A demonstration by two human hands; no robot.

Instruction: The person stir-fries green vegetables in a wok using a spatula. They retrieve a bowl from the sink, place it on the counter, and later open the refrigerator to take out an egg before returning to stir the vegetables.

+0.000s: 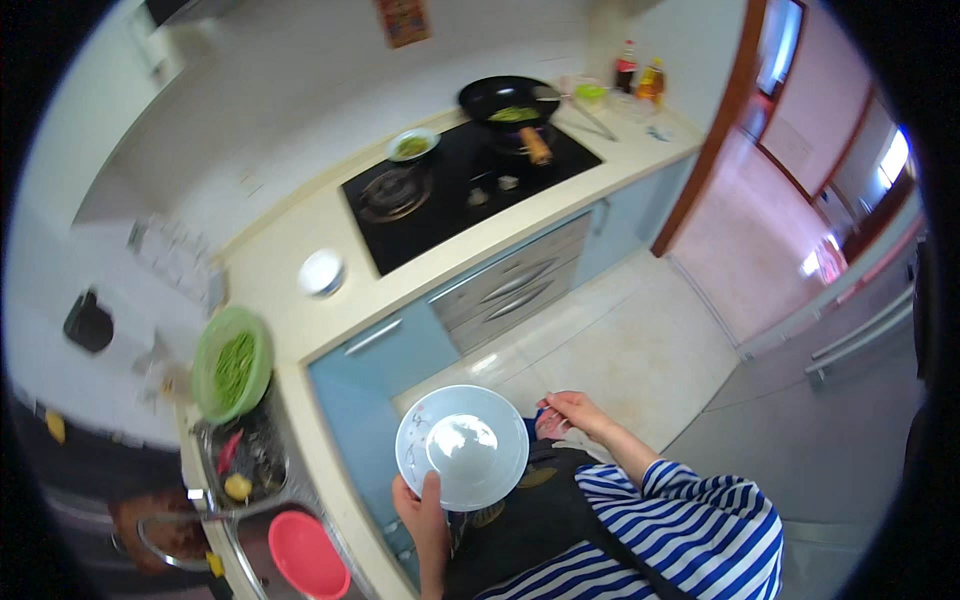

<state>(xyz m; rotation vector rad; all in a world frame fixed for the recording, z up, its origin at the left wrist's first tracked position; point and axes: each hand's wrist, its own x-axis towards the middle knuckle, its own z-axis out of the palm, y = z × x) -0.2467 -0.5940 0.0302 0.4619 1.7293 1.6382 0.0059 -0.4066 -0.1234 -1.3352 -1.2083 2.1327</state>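
Note:
My left hand [420, 506] grips the lower left rim of a white dish [480, 465] with a floral pattern, its thumb over the edge. Nothing lies in the dish, and its glossy bottom reflects light. To the right of it, my right hand [581, 414] hangs apart with bent fingers, over a pink and blue patch near the floor. Whether anything small sits between those fingers is unclear. Beyond my hands, a black wok [499, 94] with a wooden handle [535, 145] stands on the cooktop [457, 187], holding green food [514, 114].
Left of the wok is a bowl of green food [412, 146]. A white bowl [322, 272] stands on the counter [274, 225]. A green basin of green beans [234, 367] sits by the sink [289, 480], which holds a pink basin [309, 555]. Bottles [651, 81] stand far right.

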